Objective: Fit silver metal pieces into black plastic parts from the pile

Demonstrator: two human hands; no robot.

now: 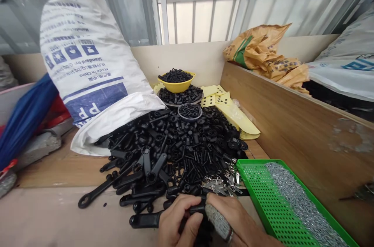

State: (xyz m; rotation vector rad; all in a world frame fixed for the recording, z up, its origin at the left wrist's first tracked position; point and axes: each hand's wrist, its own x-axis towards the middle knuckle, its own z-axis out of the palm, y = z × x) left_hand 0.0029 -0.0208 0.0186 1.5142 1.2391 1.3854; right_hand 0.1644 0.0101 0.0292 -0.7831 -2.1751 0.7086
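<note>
At the bottom centre, my left hand [179, 221] is closed on a black plastic part [197, 209], its thumb and forefinger bent around it. From the other side my right hand [236, 216] closes on the same part; a grey speckled wrapping [217, 221] covers its thumb. Much of the part is hidden by my fingers. A black plastic crank handle [144, 220] lies left of my left hand. Just beyond both hands spreads a heap of black plastic parts [181, 142], with handles, ribbed pins and caps. Small shiny metal clips [222, 184] lie at its near right edge.
A green perforated tray [263, 200] of small metal pieces stands at the right, beside a wooden board [292, 122]. A white sack [87, 56] leans at the left. Behind are a yellow bowl [177, 86], a small bowl [189, 117] and yellow cards [238, 116].
</note>
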